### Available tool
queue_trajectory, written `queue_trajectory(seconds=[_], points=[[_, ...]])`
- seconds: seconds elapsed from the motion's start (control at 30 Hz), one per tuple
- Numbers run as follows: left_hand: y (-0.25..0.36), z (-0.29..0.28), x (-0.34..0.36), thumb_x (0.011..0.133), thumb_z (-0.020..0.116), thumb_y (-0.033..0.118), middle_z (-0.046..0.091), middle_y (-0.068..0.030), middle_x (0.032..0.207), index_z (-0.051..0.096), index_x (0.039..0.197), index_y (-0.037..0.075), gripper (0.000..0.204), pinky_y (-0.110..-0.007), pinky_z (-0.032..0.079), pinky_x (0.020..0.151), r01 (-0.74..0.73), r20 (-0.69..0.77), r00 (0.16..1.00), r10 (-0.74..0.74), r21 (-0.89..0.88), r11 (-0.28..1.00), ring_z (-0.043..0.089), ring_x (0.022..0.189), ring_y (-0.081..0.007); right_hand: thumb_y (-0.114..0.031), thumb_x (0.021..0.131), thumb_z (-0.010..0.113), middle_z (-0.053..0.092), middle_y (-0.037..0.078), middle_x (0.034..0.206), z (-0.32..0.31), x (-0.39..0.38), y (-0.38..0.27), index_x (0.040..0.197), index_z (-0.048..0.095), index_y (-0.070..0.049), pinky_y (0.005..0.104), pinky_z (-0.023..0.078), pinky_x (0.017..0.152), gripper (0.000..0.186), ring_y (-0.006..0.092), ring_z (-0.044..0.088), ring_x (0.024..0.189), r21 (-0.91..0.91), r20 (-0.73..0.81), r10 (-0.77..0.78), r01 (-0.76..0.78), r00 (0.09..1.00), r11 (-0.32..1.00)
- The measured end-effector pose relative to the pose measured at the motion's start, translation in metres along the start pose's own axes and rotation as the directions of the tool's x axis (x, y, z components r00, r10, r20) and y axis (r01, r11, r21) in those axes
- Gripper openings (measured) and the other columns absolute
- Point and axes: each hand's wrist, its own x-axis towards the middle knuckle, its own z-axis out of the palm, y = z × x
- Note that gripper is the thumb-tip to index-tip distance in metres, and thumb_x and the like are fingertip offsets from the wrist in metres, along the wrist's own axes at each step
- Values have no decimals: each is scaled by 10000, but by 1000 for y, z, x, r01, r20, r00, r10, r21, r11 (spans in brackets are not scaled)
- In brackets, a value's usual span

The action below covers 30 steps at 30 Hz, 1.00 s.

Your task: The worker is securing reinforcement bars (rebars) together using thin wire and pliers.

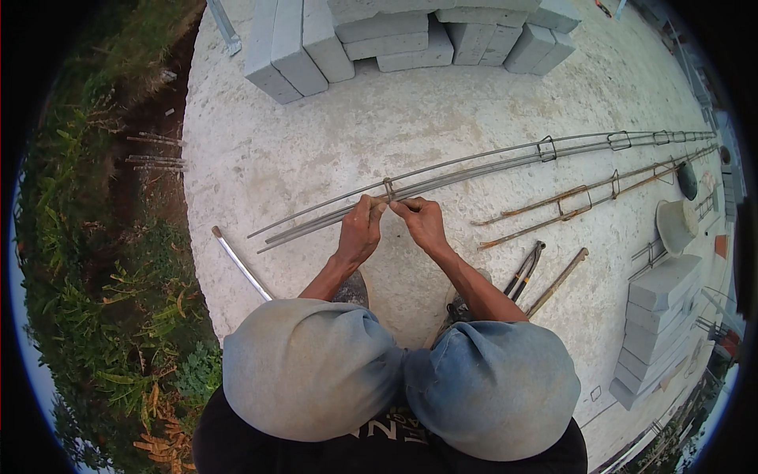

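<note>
Take the grey block stack (401,49) ahead of you as your mark. Off to its left, and nearer you, a pale metal tube (243,265) lies on the slab. The steel bars (474,173) lie between the block stack and your knees, their left ends splayed apart and their far ends running out to its right.

Your left hand (361,227) is on the near side of the block stack, nearly closed, its fingers curled onto the bars. The small wire ring (388,182) stands around the bars between your fingertips and the block stack. Your right hand (420,223), just beside the left, has thumb and forefinger brought together at the ring's near edge; whether they pinch a thin wire, you cannot tell.

To do this well, probably steady the bars with your left fingers, hold the ring square across them, and seat each bar snugly in its corner before tightening anything. Mind your fingertips, which sit close together.

Right of the block stack and nearer you lie rusty rods (521,231), then a long-handled tool (534,257), clear of your grip.
</note>
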Motion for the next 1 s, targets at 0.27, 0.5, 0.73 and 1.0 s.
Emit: queue_trajectory(seconds=[0.27, 0.5, 0.73, 1.0], points=[[4, -5, -1, 973, 613, 163, 718, -161, 1022, 615, 1105, -1, 211, -341, 545, 748, 61, 37, 998, -58, -78, 995, 714, 883, -271, -295, 852, 709, 718, 179, 809, 2, 10, -2, 971, 734, 70, 338, 492, 692, 385, 189, 636, 745, -58, 41, 102, -100, 994, 993], [12, -6, 24, 896, 732, 200, 746, -127, 947, 641, 1097, 8, 293, -320, 544, 808, 222, 63, 975, -214, -160, 962, 710, 856, -181, -338, 847, 728, 711, 155, 781, -10, 10, -17, 942, 743, 62, 332, 482, 645, 411, 171, 621, 701, -60, 27, 51, -49, 998, 997], [3, -9, 32, 768, 803, 408, 736, -149, 765, 763, 871, -11, 433, -334, 551, 695, 513, 92, 841, -533, 178, 840, 717, 724, -231, -350, 861, 725, 725, 157, 814, 3, 8, 9, 1015, 756, -28, 331, 506, 690, 359, 174, 667, 753, -115, 68, 23, -15, 997, 993], [14, 25, 35, 771, 708, 286, 737, -150, 831, 742, 928, 2, 327, -402, 542, 730, 434, -150, 900, -408, 242, 868, 715, 774, -317, -330, 839, 716, 738, 181, 935, -2, 12, 11, 1022, 751, -41, 349, 527, 771, 344, 242, 710, 852, -119, 33, 25, -21, 999, 993]])
